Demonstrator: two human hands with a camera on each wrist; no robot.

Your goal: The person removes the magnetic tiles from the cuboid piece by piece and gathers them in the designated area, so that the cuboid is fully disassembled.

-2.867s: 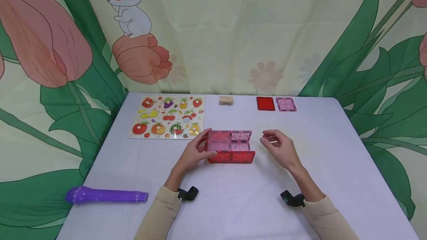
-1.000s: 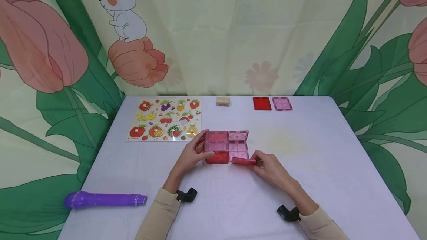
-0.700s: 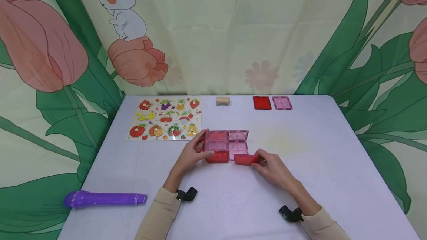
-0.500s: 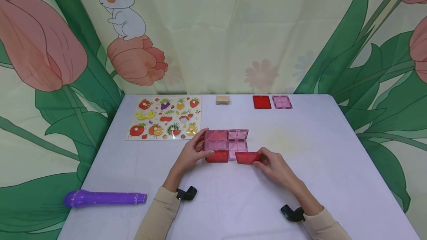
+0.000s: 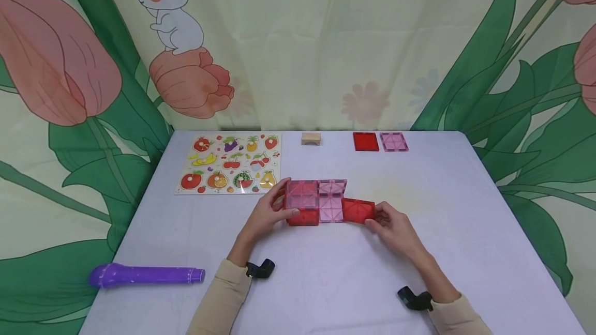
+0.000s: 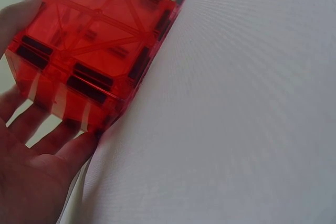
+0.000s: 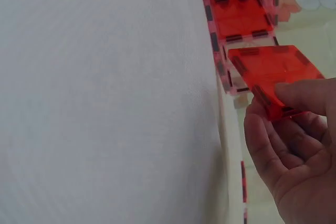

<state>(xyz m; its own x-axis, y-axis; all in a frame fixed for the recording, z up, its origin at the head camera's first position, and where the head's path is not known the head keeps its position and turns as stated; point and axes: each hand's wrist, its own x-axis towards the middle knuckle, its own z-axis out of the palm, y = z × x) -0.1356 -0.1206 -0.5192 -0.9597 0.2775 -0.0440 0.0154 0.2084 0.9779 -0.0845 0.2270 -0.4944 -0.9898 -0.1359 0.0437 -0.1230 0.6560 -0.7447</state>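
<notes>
My left hand holds the left end of a box built from magnetic tiles, pink on top and red in front. In the left wrist view its thumb lies at the edge of a red tile wall, fingers on the adjoining side. To the right of the box, a pink floor tile lies flat with a pink tile upright behind it. My right hand pinches a loose red magnetic tile, tilted, by its right edge. In the right wrist view this red tile overlaps the floor tile; contact is unclear.
At the back of the white table lie a flat red tile, a flat pink tile and a small wooden arch block. A fruit puzzle board is back left, and a purple microphone-shaped object front left.
My right hand came to the front wall, took off its right-hand red tile and moved it right and slightly back, turning its face upward. My left hand keeps its hold on the box.
</notes>
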